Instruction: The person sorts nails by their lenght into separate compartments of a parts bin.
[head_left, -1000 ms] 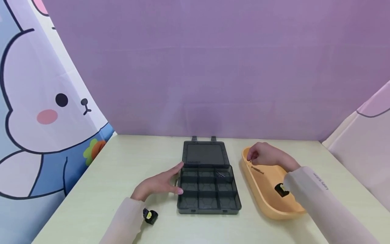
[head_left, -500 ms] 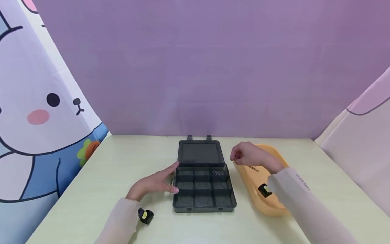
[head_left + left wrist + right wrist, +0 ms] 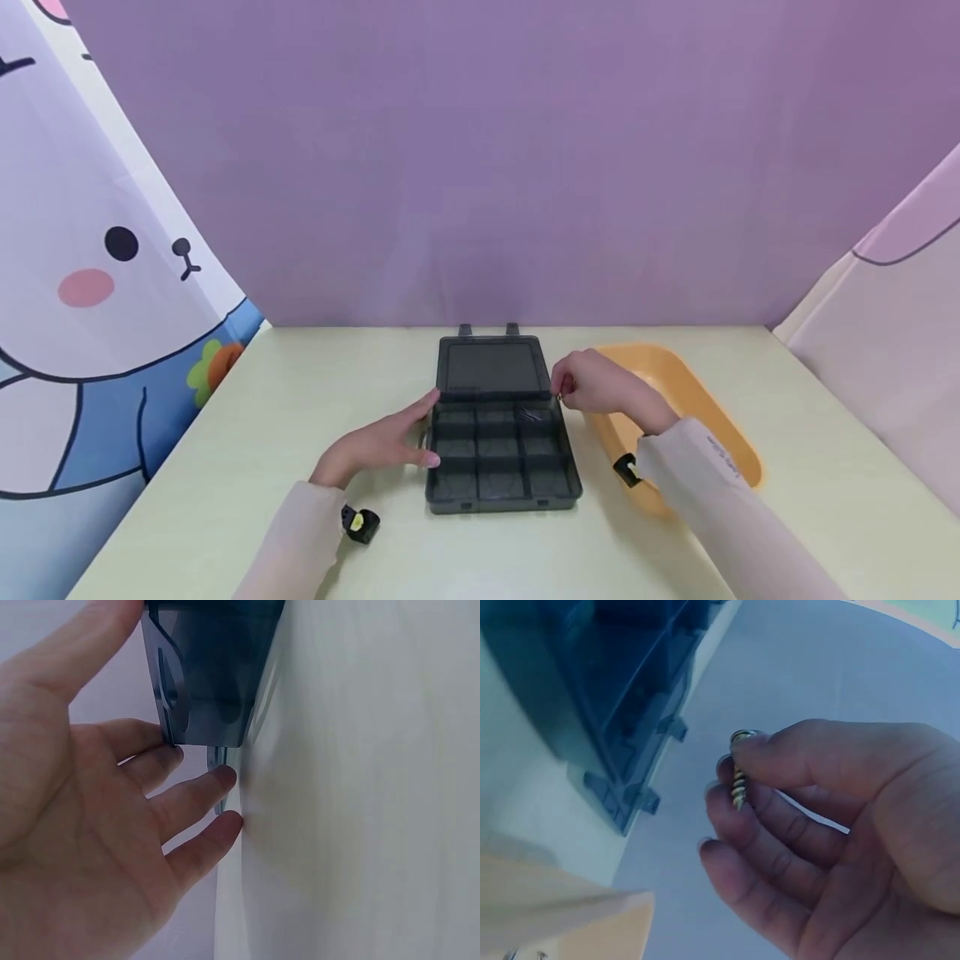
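Note:
A dark translucent organizer box (image 3: 504,505) with several compartments lies in the middle of the table, its lid (image 3: 493,367) folded back. Small dark metal pieces (image 3: 530,415) lie in its back right compartment. My left hand (image 3: 378,444) rests against the box's left side, fingers and thumb spread along it. In the left wrist view those fingers reach along the box's outer wall. My right hand (image 3: 603,387) is beside the box's back right corner. Between thumb and fingers it pinches a short brass-coloured screw (image 3: 739,784), head up and point down.
Right of the box stands an orange tray (image 3: 750,462), partly covered by my right forearm. Small screws (image 3: 541,955) show inside it in the right wrist view. A purple cloth (image 3: 480,167) hangs behind the pale table (image 3: 427,558). A black wrist camera (image 3: 362,525) sits by my left sleeve.
My right hand has lifted the screw out of the orange tray and carried it left to the box's back right corner. The left hand has stayed at the box's side.

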`<state>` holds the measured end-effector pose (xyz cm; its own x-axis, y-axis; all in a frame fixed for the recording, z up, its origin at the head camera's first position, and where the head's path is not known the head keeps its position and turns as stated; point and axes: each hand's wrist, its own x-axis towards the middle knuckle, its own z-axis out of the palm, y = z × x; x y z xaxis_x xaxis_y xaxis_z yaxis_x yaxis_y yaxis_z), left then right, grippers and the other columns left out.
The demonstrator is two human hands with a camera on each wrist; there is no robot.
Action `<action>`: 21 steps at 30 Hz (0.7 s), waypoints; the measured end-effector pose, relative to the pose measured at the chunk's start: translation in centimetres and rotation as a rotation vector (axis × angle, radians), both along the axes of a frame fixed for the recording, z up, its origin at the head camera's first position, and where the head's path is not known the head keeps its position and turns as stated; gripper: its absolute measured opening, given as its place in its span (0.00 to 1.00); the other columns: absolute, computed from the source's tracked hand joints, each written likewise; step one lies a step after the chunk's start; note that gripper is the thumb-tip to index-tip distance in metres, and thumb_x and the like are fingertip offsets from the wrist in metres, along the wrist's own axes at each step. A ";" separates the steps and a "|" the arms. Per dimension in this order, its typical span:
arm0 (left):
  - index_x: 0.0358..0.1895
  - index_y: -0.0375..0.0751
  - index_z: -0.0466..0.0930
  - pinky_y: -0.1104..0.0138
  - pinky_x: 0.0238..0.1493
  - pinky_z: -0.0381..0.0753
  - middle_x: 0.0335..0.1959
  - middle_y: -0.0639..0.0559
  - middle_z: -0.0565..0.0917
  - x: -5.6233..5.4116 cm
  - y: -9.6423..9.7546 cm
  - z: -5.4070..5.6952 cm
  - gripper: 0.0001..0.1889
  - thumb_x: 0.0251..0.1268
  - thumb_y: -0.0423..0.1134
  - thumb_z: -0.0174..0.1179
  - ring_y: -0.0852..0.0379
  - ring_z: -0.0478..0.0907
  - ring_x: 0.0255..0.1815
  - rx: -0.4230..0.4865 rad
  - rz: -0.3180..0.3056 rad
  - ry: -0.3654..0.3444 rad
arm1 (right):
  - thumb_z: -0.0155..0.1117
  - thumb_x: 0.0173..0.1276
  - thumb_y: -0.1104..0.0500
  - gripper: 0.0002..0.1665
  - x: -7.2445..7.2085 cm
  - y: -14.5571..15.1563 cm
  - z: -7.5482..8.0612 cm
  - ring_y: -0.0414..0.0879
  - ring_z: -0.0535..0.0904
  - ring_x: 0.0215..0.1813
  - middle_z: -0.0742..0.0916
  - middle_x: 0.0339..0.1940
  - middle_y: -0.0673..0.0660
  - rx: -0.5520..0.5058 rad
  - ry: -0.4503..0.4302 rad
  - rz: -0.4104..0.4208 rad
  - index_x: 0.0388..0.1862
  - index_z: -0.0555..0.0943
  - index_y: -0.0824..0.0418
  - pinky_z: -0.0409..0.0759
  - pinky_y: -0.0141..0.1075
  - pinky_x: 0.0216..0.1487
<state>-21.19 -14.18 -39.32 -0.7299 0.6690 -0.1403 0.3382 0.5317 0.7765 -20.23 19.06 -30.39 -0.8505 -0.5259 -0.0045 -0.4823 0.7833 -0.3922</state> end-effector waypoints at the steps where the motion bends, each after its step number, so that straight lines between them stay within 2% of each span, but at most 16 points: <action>1: 0.77 0.39 0.34 0.45 0.74 0.45 0.79 0.44 0.38 -0.1 -0.1 0.0 0.54 0.59 0.50 0.65 0.42 0.36 0.78 0.001 -0.001 0.001 | 0.59 0.58 0.73 0.08 0.0 -0.2 0.1 0.41 0.72 0.26 0.83 0.25 0.51 -0.002 -0.004 -0.008 0.30 0.83 0.63 0.75 0.31 0.31; 8: 0.76 0.37 0.34 0.43 0.73 0.45 0.78 0.41 0.38 0.1 0.0 -0.6 0.56 0.57 0.52 0.66 0.39 0.37 0.78 0.000 -0.013 -0.016 | 0.62 0.58 0.71 0.07 1.2 -1.1 -1.1 0.41 0.73 0.27 0.83 0.26 0.51 -0.009 -0.019 -0.084 0.31 0.83 0.61 0.77 0.33 0.33; 12: 0.77 0.39 0.35 0.43 0.74 0.45 0.78 0.42 0.38 0.4 0.2 -0.5 0.55 0.57 0.52 0.66 0.40 0.36 0.78 0.002 0.005 -0.027 | 0.63 0.58 0.72 0.08 1.9 -1.6 -1.5 0.41 0.74 0.28 0.83 0.26 0.50 -0.034 -0.028 -0.104 0.31 0.83 0.60 0.77 0.32 0.33; 17: 0.77 0.39 0.35 0.43 0.74 0.45 0.79 0.43 0.38 0.3 0.2 -0.1 0.54 0.58 0.49 0.67 0.41 0.37 0.78 -0.002 0.027 -0.034 | 0.62 0.59 0.72 0.08 2.3 -2.1 -2.0 0.41 0.73 0.28 0.82 0.25 0.49 -0.071 -0.042 -0.098 0.31 0.82 0.61 0.76 0.32 0.32; 21: 0.77 0.40 0.35 0.44 0.74 0.45 0.79 0.44 0.39 0.1 0.3 0.0 0.55 0.57 0.50 0.67 0.42 0.37 0.78 0.000 0.032 -0.023 | 0.62 0.58 0.73 0.08 2.4 -2.3 -2.4 0.39 0.72 0.27 0.81 0.24 0.48 -0.088 -0.008 -0.068 0.30 0.82 0.61 0.74 0.31 0.31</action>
